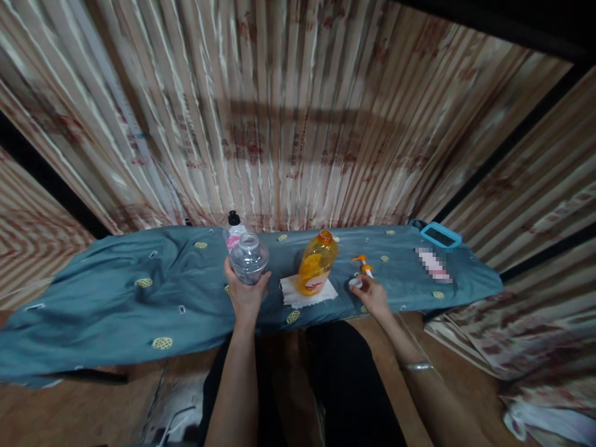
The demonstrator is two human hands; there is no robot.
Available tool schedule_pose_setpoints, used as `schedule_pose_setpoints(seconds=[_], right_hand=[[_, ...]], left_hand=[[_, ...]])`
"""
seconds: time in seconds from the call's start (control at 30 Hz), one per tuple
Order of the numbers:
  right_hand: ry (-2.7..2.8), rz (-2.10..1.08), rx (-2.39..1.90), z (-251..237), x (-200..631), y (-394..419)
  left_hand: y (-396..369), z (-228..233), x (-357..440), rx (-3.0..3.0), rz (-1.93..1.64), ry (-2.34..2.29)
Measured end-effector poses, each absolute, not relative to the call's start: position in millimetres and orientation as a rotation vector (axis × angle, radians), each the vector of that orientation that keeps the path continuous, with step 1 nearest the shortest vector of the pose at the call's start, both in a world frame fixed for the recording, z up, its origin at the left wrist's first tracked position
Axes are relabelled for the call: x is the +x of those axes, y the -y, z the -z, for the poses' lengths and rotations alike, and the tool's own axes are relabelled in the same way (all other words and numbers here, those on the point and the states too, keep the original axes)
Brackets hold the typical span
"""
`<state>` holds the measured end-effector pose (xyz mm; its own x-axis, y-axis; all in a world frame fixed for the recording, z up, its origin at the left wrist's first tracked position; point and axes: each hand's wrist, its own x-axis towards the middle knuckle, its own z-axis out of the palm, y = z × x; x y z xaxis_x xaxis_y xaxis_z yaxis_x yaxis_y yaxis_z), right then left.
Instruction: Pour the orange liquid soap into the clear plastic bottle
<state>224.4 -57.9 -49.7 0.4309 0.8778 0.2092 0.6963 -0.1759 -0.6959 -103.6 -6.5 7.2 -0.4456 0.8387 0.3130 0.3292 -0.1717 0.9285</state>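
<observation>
My left hand is wrapped round a clear plastic bottle, upright, its mouth uncapped. Between the fingertips of my right hand is a white bottle cap, low over the cloth. An orange bottle with an open neck stands between my hands on a white cloth. Just beyond my right fingers lies an orange pump head. Behind the clear bottle is another bottle with a black cap and a pink label, partly hidden.
The teal patterned cloth covers a long, narrow surface. At its right end are a blue-framed object and a blurred-out pinkish item. Pleated curtains hang close behind, and dark poles slant at both sides.
</observation>
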Motion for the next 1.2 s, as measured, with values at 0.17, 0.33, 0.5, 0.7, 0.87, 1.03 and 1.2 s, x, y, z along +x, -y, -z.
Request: schedule_pose_setpoints(seconds=[0.17,0.33,0.5,0.7,0.87,1.03,1.2], right_hand=[[1.371,-0.271,-1.935,67,220,53],[1.341,-0.200,-1.823,57,209,79],[1.253,-0.414,-1.693,24,173,117],[1.024,-0.900,-1.372,7,105,145],[0.621,-1.276,-1.045,9,67,150],[0.289,-1.519,-0.821,1,69,150],[0.147,-1.777,-0.663,-7,81,163]], left_hand=[[5,-4,-104,1.293,-1.583,-1.760],[4,-3,-106,1.260,-1.580,-1.802],[11,-3,-107,1.240,-1.631,-1.754],[32,-14,-107,1.316,-1.642,-1.600],[59,-44,-91,1.312,-1.632,-1.451],[95,-70,-64,1.235,-1.436,-1.143],[120,-80,-40,1.239,-1.210,-0.847]])
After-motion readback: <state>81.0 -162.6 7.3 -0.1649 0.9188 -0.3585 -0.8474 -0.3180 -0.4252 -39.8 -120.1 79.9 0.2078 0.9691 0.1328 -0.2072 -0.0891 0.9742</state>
